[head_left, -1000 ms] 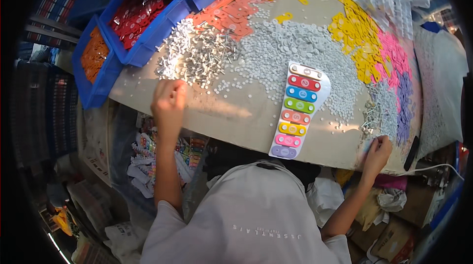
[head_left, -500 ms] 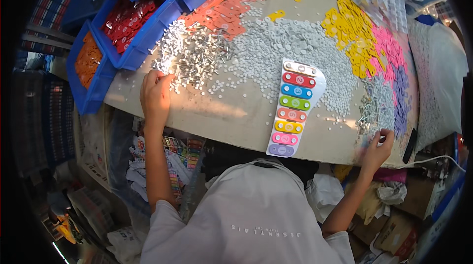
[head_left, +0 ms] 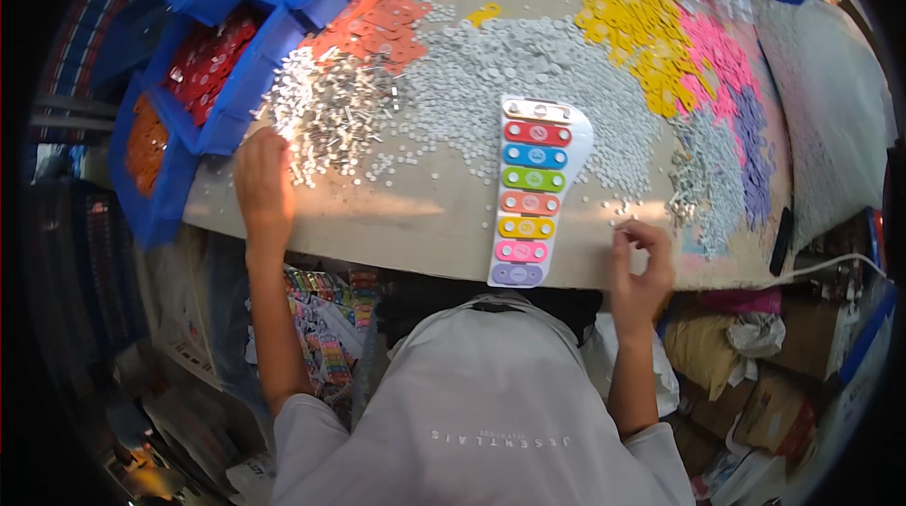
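Note:
A toy xylophone (head_left: pixel 536 181) lies on the table in front of me, its coloured bars in a row down a white base. Round white pieces show at the ends of most bars; the lowest, purple bar has small dark holes instead. To its right, my right hand (head_left: pixel 645 270) is raised with thumb and forefinger curled together; anything between them is too small to name. My left hand (head_left: pixel 264 187) is at the left edge of a heap of shiny metal pins (head_left: pixel 344 109), fingers closed and their tips partly hidden.
Small white caps (head_left: pixel 528 53) spread behind the xylophone. Yellow bars (head_left: pixel 637 29), pink bars (head_left: pixel 715 53) and purple bars (head_left: pixel 752 157) lie right, beside another pile of metal pins (head_left: pixel 689 176). Blue bins (head_left: pixel 241 105) of bars stand left. A white cable (head_left: pixel 830 265) crosses the right edge.
My right hand has moved left, from the pin pile on the right toward the xylophone. My left hand stays by the left pin heap. The whole view has shifted a little.

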### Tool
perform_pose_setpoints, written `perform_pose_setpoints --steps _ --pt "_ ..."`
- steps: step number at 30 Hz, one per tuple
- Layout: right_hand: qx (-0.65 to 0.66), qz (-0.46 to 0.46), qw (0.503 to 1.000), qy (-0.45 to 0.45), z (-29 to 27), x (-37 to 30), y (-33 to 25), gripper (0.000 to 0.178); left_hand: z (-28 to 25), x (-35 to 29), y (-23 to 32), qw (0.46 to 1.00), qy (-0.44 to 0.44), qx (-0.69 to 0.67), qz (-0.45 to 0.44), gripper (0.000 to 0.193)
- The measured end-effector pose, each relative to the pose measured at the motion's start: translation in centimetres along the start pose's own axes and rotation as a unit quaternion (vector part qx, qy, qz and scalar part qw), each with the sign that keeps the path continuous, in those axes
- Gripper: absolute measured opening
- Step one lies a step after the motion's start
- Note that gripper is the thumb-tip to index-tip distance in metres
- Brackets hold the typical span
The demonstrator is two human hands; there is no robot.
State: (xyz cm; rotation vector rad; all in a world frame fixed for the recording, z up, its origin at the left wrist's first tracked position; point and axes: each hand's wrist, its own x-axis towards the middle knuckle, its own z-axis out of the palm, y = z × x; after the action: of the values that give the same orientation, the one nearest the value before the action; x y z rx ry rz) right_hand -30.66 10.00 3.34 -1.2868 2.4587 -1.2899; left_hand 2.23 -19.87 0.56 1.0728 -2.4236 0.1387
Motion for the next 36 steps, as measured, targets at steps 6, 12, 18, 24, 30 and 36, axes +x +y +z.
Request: perform_pose_setpoints --steps 6,12,18,24,30,36 --pt "0.125 -0.036 0.99 -0.056 2.2 -1.9 -1.5 0.017 -3.0 -1.9 9.4 0.881 -0.082 -0.397 -0.246 0.009" --pt "0.129 -0.05 0.986 -0.088 2.9 -3.1 -2.2 0.023 -2.5 -4.4 16.8 0.607 -0.302 -0.676 -0.288 0.013" --pt "0.11 -0.096 0.984 -0.103 3.6 -3.4 -2.1 0.024 -1.3 -5.0 18.3 0.499 -0.384 -0.706 -0.323 0.012" --pt "0.045 -0.169 0.979 -0.105 3.6 -3.8 -1.7 0.027 -0.5 -5.2 18.5 0.492 -0.377 -0.713 -0.328 0.011" --pt "0.024 -0.202 0.974 -0.096 3.7 -3.9 -1.4 0.027 -0.7 -5.2 18.7 0.48 -0.382 -0.724 -0.316 0.007" --pt "0.012 -0.202 0.971 -0.125 3.0 -3.1 -2.6 0.028 -0.4 -5.2 19.4 0.641 -0.339 -0.642 -0.251 0.043"
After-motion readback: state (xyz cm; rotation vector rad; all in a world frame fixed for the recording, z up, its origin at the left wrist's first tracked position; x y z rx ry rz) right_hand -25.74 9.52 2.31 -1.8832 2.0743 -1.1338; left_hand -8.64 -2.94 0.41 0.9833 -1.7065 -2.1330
